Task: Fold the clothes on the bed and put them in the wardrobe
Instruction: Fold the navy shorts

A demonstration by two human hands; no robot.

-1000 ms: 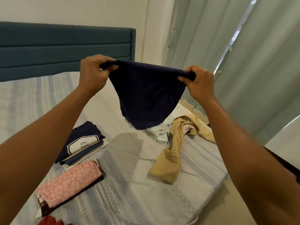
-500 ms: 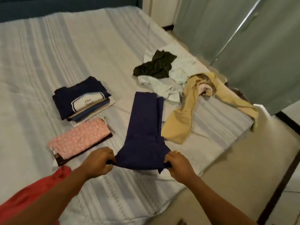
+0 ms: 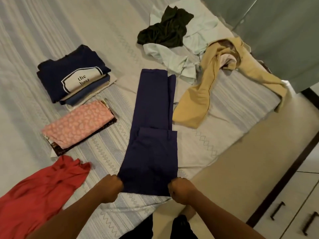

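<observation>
The fingers (image 3: 116, 184) of my left hand (image 3: 110, 188) are curled tight round the near left corner of a long, dark navy-blue cloth garment (image 3: 153, 128), and my right hand (image 3: 181, 190) grips its near right corner the same way, both fists knuckles up. The navy garment lies flat on the pale striped bed (image 3: 215, 145), stretched lengthwise away from me, with its near end at the bed's edge and a fold line across it about halfway along. Left of the navy garment's far half sits a folded stack topped by a navy T-shirt with a white panel reading "the best" (image 3: 72, 75). Left of its middle lies a folded pink patterned cloth (image 3: 77, 125) on top of a darker printed piece. Left of its near end, just beside my left forearm, a loose red garment (image 3: 39, 187) spreads out. Beyond its far end, a crumpled dark olive garment (image 3: 165, 30) rests on a rumpled pale mint shirt (image 3: 172, 57). Right of the navy garment, a tan-yellow garment (image 3: 198, 94) sprawls towards the bed's corner, near it but apart. Farther right, off the bed, are a beige floor (image 3: 233, 178), white cabinet fronts with dark bar handles (image 3: 293, 213) and a grey-green curtain (image 3: 284, 31).
</observation>
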